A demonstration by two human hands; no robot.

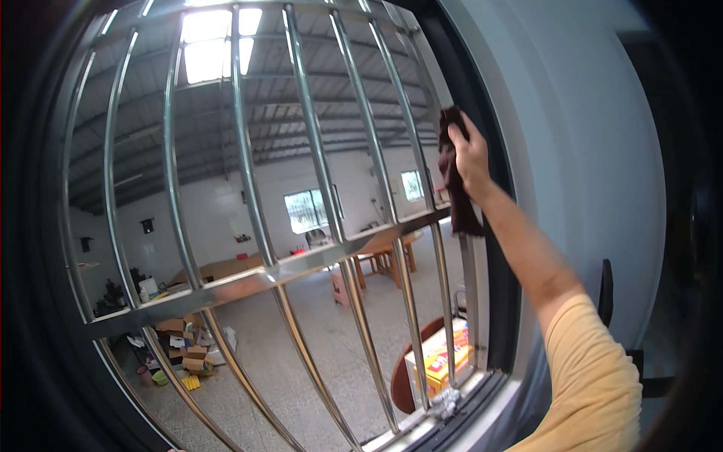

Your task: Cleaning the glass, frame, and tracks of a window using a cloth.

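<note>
My right hand (472,155) grips a dark brown cloth (450,152) against the right side of the window frame (500,271). The cloth hangs down below the fingers, its lower end near the right end of the metal crossbar (305,263). Left of the hand stand several upright stainless steel bars (243,141) of a window grille. Of my left hand, at most a sliver of skin shows at the bottom edge, too little to read its grip.
Crumpled whitish material (446,402) lies on the sill by the dark window track (480,407). Beyond the bars are a yellow and red box (443,361), a pink stool (340,285), a wooden table (387,263) and open cardboard boxes (195,359). A pale wall (570,141) stands at right.
</note>
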